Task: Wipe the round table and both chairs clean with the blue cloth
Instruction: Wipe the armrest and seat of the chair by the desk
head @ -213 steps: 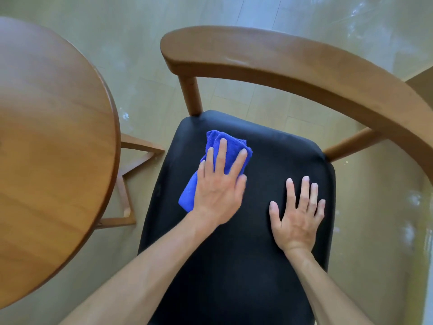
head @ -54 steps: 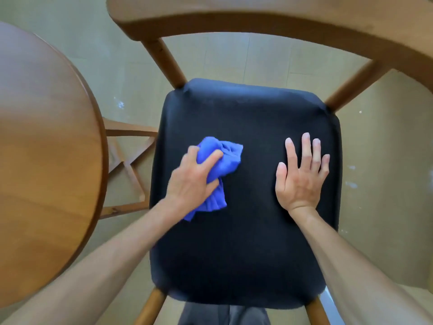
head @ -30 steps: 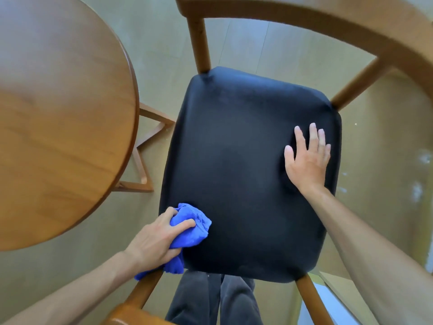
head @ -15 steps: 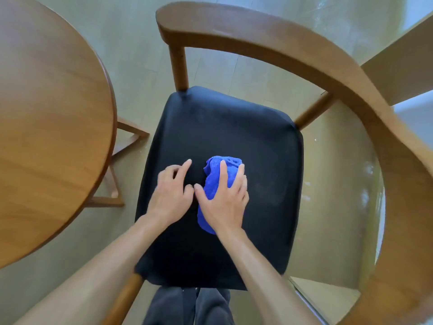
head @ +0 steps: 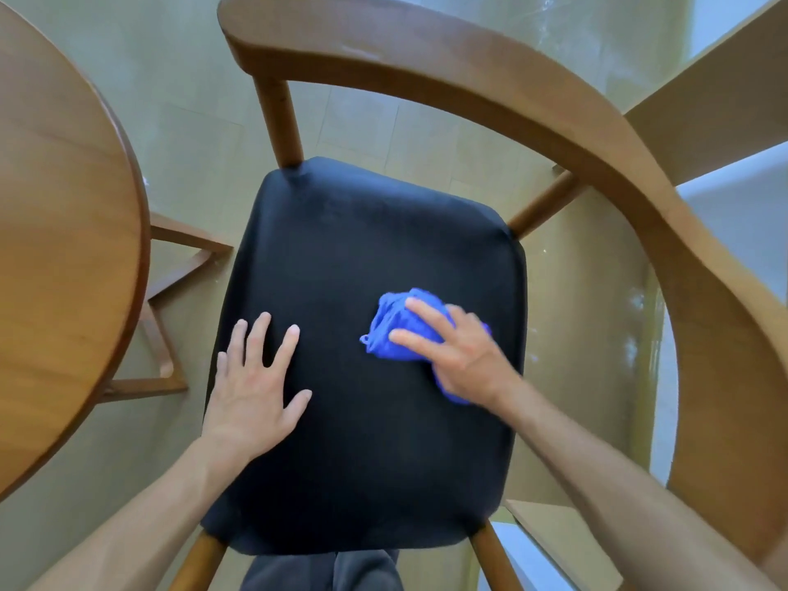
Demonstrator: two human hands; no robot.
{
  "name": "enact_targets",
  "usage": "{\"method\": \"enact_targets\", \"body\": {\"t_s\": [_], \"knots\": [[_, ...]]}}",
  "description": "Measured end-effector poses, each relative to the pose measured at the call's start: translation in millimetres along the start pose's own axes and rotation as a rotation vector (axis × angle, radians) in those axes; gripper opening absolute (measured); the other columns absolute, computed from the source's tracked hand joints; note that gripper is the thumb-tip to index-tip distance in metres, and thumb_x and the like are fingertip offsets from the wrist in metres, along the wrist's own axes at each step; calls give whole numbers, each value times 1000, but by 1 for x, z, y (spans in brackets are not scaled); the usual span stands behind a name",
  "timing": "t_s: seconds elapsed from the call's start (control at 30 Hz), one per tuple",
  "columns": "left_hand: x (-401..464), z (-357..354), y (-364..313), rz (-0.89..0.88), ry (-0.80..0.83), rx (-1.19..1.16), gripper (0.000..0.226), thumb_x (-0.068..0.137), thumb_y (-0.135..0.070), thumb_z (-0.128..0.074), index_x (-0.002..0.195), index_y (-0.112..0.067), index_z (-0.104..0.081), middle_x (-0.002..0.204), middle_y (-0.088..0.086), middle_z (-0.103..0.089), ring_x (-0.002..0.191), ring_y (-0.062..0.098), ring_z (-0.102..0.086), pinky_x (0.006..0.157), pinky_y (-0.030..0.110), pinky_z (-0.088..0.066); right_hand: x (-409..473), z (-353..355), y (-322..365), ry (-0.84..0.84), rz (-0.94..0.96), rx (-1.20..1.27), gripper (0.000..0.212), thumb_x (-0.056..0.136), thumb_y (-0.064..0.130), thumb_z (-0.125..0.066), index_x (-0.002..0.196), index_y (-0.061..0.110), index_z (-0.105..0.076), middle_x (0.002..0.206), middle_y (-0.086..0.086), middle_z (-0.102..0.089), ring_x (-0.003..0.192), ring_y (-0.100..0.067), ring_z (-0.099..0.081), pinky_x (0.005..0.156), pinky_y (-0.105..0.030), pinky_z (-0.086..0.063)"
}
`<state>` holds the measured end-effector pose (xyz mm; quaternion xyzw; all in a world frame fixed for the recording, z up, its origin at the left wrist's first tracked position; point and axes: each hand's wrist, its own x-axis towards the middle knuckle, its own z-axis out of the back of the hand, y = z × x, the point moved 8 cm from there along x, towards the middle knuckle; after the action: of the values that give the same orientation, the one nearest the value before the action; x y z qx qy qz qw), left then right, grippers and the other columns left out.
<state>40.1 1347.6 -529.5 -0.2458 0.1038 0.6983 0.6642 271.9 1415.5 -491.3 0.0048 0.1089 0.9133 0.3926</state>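
Looking straight down on one chair (head: 575, 134), its seat (head: 366, 420) a black, softly matte cushion shaped like a rounded square, framed by a thick curved backrest of smooth brown wood sweeping from twelve o'clock round to four. The blue cloth (head: 394, 330), fuzzy and bunched into a crumpled ball, sits on the seat toward three o'clock, near the right edge of the cushion. The right hand (head: 458, 354) lies on top of it, fingers mostly straight and spread over the bundle, pressing it onto the cushion rather than curling round it; the far fingers are blurred, so their exact lie is hard to read. The left hand (head: 251, 392) rests flat on the seat at nine o'clock, palm down, five fingers splayed, holding nothing. Two bare forearms run in from the bottom corners. One round table (head: 64, 249) fills the nine o'clock side, its top glossy with warm wood grain and a rounded rim, and part of its angular wooden base (head: 170, 309) shows beneath, beside the seat. Two slim wooden struts join the seat to the backrest, and two front legs peek out at six o'clock, with dark grey trouser fabric (head: 324, 571) between them. The floor (head: 204, 134) is pale greenish tile, faintly shiny, with a few light smudges.
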Motion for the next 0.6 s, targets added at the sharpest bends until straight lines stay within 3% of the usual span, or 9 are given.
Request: {"method": "enact_targets", "body": {"t_s": [0.1,0.2,0.3,0.37,0.4,0.5,0.6], "knots": [[0,-1,1,-8,-11,-12,87,79,-48,-68,151,-21,-27,158,14,-12,145,37,-6,109,58,-30,16,14,-47,-76,-194,-29,63,64,-5,-58,120,24,-68,138,-15,-53,84,-39,-59,59,-40,-48],[1,-3,1,-4,4,-21,86,82,-50,-64,152,-24,-22,158,12,-7,146,35,0,112,56,-27,13,17,-81,-156,-566,45,62,74,-3,-57,130,24,-60,148,-12,-41,95,-41,-53,72,-47,-50],[-1,-3,1,4,6,-29,86,83,-51,-62,153,-25,-18,159,11,-2,146,34,4,114,55,-24,7,10,-77,-139,-816,62,59,85,23,-58,141,33,-43,157,-5,-22,112,-36,-43,90,-47,-45],[-1,-3,0,7,6,-28,86,84,-51,-61,153,-25,-17,159,11,-1,146,34,5,113,55,-24,-2,5,-66,-136,-954,110,64,85,41,-62,143,36,-36,157,-3,-17,110,-34,-43,90,-44,-42],[-1,-2,0,7,9,-26,86,83,-51,-62,153,-25,-18,159,11,-1,146,35,4,113,55,-24,-8,3,-57,-140,-989,133,62,86,39,-62,143,33,-38,156,-5,-19,106,-34,-45,87,-44,-44],[0,0,0,18,22,-14,87,84,-53,-61,153,-26,-16,159,11,-1,146,35,3,113,54,-26,-32,-6,-12,-161,-905,185,56,79,12,-66,133,21,-54,146,-17,-36,94,-40,-53,77,-44,-52],[0,1,-1,22,34,-9,87,85,-55,-58,154,-27,-12,159,11,2,146,35,5,113,53,-25,-75,-17,45,-15,-516,156,61,63,2,-66,122,18,-62,134,-22,-48,78,-38,-56,65,-40,-53]]}}
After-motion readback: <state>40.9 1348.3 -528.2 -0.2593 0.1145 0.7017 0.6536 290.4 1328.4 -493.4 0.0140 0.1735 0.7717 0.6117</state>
